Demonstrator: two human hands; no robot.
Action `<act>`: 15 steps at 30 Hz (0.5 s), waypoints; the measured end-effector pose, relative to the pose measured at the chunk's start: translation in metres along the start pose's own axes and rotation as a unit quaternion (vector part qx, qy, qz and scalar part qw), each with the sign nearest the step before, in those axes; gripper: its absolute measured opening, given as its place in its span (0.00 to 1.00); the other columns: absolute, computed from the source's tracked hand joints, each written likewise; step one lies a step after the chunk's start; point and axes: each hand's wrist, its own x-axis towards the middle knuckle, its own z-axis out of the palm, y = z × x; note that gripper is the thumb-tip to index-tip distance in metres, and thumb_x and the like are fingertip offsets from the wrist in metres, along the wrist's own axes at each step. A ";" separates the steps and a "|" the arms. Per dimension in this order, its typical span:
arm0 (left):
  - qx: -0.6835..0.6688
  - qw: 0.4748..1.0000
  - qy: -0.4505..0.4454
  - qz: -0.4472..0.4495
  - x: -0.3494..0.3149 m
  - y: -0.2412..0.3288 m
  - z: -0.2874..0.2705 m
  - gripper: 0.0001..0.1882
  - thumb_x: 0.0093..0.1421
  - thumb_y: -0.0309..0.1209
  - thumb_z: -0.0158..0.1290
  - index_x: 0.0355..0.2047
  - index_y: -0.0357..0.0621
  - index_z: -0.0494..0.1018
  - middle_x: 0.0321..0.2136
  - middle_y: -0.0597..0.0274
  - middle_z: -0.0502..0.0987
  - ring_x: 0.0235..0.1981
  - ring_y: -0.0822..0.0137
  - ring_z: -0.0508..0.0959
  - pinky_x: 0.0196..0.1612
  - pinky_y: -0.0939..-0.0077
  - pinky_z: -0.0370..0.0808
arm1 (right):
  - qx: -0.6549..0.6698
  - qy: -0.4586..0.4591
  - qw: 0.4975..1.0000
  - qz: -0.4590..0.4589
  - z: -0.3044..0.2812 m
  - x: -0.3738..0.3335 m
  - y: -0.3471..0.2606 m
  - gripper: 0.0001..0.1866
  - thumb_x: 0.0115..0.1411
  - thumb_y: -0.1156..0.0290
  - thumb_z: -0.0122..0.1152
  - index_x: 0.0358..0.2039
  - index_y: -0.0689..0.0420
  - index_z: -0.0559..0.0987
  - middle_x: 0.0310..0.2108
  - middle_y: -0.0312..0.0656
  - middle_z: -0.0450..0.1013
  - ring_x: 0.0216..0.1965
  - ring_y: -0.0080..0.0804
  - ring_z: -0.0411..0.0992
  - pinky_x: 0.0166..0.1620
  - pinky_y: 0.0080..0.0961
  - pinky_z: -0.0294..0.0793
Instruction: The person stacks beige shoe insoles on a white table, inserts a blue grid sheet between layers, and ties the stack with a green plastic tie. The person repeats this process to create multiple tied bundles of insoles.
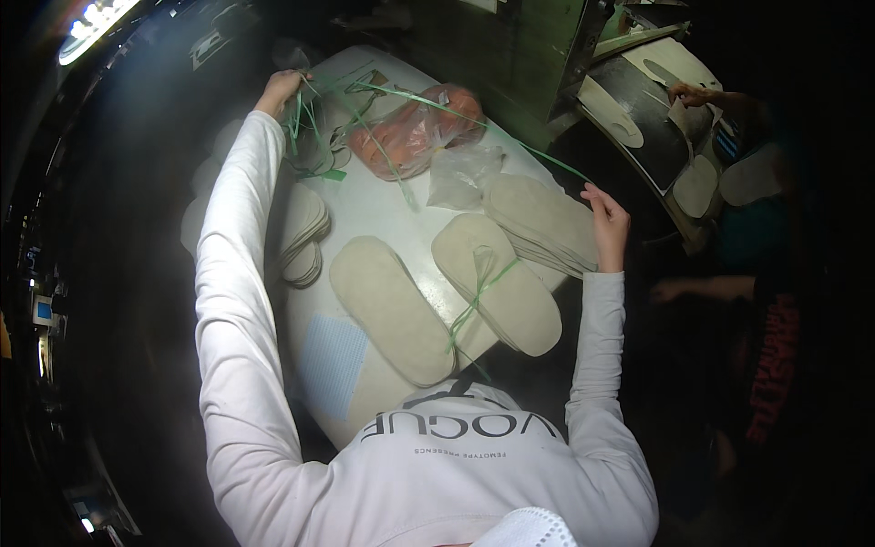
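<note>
At the far left of the table, my left hand (281,89) is closed on a tangle of green plastic twine. One strand of green twine (548,159) runs across to the right, where my right hand (608,217) pinches its other end. Just beside that hand lies a stack of beige sole-shaped pieces (540,214). Nearer to me is a beige bundle (510,296) with green twine tied round its middle. To its left rests another beige sole-shaped stack (387,305), with no twine seen round it.
A clear bag of orange-red material (421,132) and a smaller clear bag (463,178) lie on the white table (314,196). More beige pieces (307,223) sit at its left edge, and lined paper (333,360) nearer me. Another person's hand (694,96) works at right.
</note>
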 end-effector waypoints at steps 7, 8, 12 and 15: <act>-0.053 0.981 0.172 -0.068 0.065 -0.046 -0.016 0.18 0.50 0.39 0.61 0.37 0.40 0.81 0.38 0.54 0.82 0.42 0.63 0.79 0.46 0.70 0.72 | -0.018 0.124 0.981 0.149 -0.102 -0.047 0.047 0.15 0.65 0.67 0.55 0.47 0.63 0.81 0.42 0.43 0.80 0.47 0.28 0.75 0.55 0.25 0.67; -0.069 0.978 0.183 -0.078 0.066 -0.046 -0.016 0.19 0.50 0.40 0.62 0.38 0.39 0.80 0.38 0.54 0.81 0.42 0.63 0.79 0.47 0.70 0.72 | -0.030 0.131 0.978 0.160 -0.113 -0.057 0.053 0.15 0.65 0.68 0.54 0.47 0.63 0.81 0.41 0.43 0.80 0.47 0.28 0.75 0.56 0.25 0.67; 0.007 0.987 0.153 -0.054 0.061 -0.041 -0.002 0.24 0.49 0.40 0.63 0.43 0.37 0.78 0.42 0.54 0.80 0.44 0.63 0.78 0.49 0.71 0.72 | -0.063 0.164 0.948 0.264 -0.130 -0.094 0.069 0.15 0.65 0.69 0.54 0.46 0.62 0.81 0.40 0.43 0.80 0.47 0.28 0.75 0.56 0.25 0.67; 0.086 0.995 0.048 -0.024 0.052 -0.045 0.022 0.28 0.48 0.41 0.64 0.47 0.37 0.76 0.46 0.53 0.79 0.47 0.61 0.77 0.50 0.70 0.71 | -0.056 0.134 0.947 0.287 -0.127 -0.116 0.066 0.14 0.65 0.69 0.54 0.46 0.62 0.81 0.39 0.42 0.81 0.46 0.27 0.75 0.56 0.25 0.67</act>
